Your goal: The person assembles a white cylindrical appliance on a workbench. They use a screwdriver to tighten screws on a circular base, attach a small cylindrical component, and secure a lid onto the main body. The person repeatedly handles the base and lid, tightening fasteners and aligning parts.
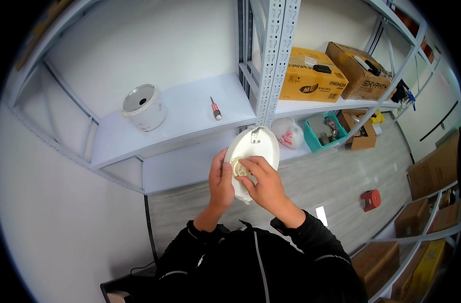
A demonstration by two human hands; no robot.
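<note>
In front of my chest is a white oval cover [257, 145], its hollow inner side facing me. A small metal bracket with screws [255, 135] is fixed near its far end. My left hand [221, 181] grips the left edge, thumb along the rim. Against the middle of the cover, my right hand [263, 184] pinches a round cream-coloured piece [239, 167] between thumb and fingers. Whether that piece is loose or attached cannot be seen. On the shelf ahead lie a red-and-black screwdriver [216, 108] and a white cylindrical housing [145, 113] with a dark hole in its metal top.
A grey metal post [272, 65] rises just beyond the cover. To its right, cardboard boxes [313, 76] stand on a shelf, with a white plastic bag [289, 134] and a teal basket [318, 144] below. A red stool [370, 200] is on the floor at right.
</note>
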